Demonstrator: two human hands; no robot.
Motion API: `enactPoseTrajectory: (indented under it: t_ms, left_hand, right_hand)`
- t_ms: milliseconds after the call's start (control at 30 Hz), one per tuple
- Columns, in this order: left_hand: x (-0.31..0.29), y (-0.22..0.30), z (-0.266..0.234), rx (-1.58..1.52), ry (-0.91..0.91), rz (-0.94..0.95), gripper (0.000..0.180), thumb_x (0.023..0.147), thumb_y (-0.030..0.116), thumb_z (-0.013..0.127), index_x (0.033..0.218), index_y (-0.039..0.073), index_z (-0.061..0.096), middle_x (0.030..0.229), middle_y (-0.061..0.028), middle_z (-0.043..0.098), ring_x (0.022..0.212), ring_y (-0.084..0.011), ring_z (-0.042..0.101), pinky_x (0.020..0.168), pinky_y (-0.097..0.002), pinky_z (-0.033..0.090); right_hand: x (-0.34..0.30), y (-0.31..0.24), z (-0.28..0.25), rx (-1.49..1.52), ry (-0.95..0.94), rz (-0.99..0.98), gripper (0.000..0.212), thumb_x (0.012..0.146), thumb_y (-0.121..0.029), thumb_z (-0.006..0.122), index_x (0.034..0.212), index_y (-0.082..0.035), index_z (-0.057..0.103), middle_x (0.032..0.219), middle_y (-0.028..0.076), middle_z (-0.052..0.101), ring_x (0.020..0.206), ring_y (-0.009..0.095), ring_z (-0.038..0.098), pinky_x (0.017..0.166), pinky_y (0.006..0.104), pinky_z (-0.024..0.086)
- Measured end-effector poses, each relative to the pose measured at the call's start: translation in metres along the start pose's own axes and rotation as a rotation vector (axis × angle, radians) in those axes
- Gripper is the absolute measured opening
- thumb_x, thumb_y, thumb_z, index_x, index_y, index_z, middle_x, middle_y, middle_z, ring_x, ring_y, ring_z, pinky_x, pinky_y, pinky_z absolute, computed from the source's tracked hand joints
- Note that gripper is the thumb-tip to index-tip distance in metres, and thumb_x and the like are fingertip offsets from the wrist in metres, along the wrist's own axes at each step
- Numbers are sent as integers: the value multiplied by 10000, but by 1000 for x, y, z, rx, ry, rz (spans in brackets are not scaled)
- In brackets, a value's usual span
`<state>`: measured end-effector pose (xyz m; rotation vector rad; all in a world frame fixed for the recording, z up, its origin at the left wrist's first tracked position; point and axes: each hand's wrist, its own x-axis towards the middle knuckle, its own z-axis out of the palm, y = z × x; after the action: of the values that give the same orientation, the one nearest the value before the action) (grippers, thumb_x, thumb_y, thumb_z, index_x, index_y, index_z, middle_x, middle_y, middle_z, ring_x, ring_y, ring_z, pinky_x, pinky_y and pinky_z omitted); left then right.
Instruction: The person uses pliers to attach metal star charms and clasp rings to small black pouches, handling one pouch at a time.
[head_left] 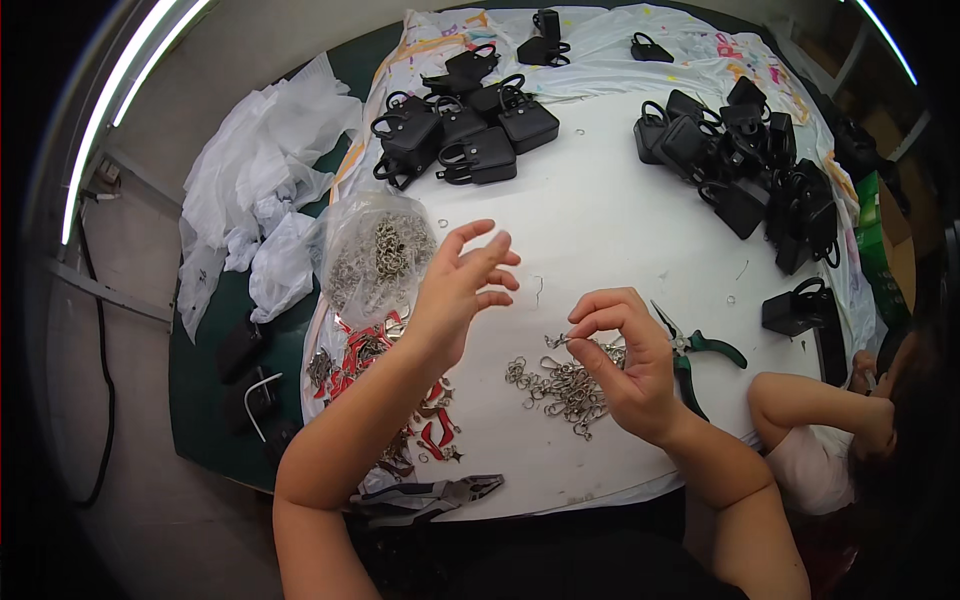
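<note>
My right hand (632,372) pinches a small silvery metal clasp (556,341) between thumb and fingertips; its exact form is too small to make out. Just beneath lies a loose pile of metal swivel clasps and rings (572,392), partly covered by that hand. My left hand (462,290) is raised over the white tabletop, fingers curved and apart, with nothing visible in it. Close by it sits a clear plastic bag (375,255) full of small metal rings. Red charms with metal fittings (437,430) are strewn beside and below my left forearm.
Green-handled pliers (684,350) lie right of my right hand, and grey pliers (430,497) at the near edge. Small black handbags are heaped at far left (480,155) and right (735,205). White plastic bags (250,160) lie at left. Another person's arm (815,405) rests at right.
</note>
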<state>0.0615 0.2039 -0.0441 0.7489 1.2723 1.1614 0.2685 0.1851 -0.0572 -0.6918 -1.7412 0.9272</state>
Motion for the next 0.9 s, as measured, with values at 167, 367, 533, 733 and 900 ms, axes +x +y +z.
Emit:
enactPoseTrajectory:
  t_ms: [167, 367, 533, 733, 900]
  left_hand:
    - [142, 10, -13, -479, 370, -42, 463, 913, 395, 704, 1080, 21, 488, 991, -134, 562, 913, -253, 622, 766, -334, 572]
    - [151, 3, -27, -94, 460, 11, 267, 958, 390, 639, 929, 137, 558, 918, -23, 542, 701, -156, 536, 628, -337, 503]
    - [16, 16, -1, -39, 201, 145, 386, 1001, 514, 501, 961, 132, 548, 991, -55, 570, 773, -210, 626, 628, -384, 544]
    - [-50, -30, -17, 42, -98, 213, 392, 1035, 482, 433, 929, 109, 483, 869, -99, 608, 668, -179, 643, 578, -288, 500]
    - [-69, -30, -2, 191, -128, 357, 243, 1072, 296, 444, 934, 97, 461, 847, 28, 479, 763, -26, 413, 678, -180, 362]
  right_hand:
    - [2, 12, -6, 149, 96, 45, 89, 906, -14, 632, 967, -38, 571, 1016, 82, 629, 928, 174, 579, 842, 302, 456]
    - [6, 12, -11, 306, 152, 70, 45, 969, -48, 579, 996, -21, 555, 1034, 68, 611, 906, 141, 574, 854, 295, 463]
    - [2, -6, -7, 677, 74, 335, 62, 991, -71, 562, 1034, -28, 548, 998, 53, 602, 869, 118, 577, 815, 268, 473]
    - [-7, -20, -4, 851, -308, 583, 56, 961, -69, 630, 996, -31, 607, 869, -5, 603, 780, 51, 569, 694, 213, 468]
    - [-13, -28, 3, 641, -375, 371, 63, 923, -11, 660, 966, -11, 613, 890, 24, 615, 762, 61, 586, 672, 206, 473]
